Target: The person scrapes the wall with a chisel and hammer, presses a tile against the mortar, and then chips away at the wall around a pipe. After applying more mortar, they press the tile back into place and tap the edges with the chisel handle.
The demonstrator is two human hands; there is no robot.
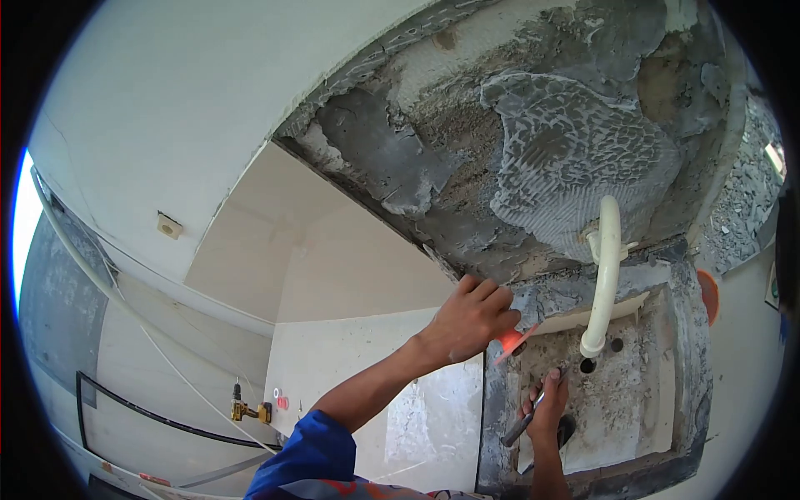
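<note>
My left hand (pixel 475 321) reaches up and pinches a small orange-red wedge (pixel 514 342) at the edge where the cream tile (pixel 367 267) meets bare mortar. My right hand (pixel 546 408) is lower, closed around a grey metal tool (pixel 523 421) that points down-left. Both hands work at a recessed square opening (pixel 608 392) with rough cement inside. A white plastic pipe (pixel 604 275) curves down into that recess just right of my hands.
Stripped wall (pixel 542 133) with ridged grey adhesive fills the upper right. A yellow cordless drill (pixel 250 410) lies on the tiled floor at lower left, beside a black cable (pixel 142 412) and a white conduit (pixel 92 275). Rubble (pixel 746 200) lies at far right.
</note>
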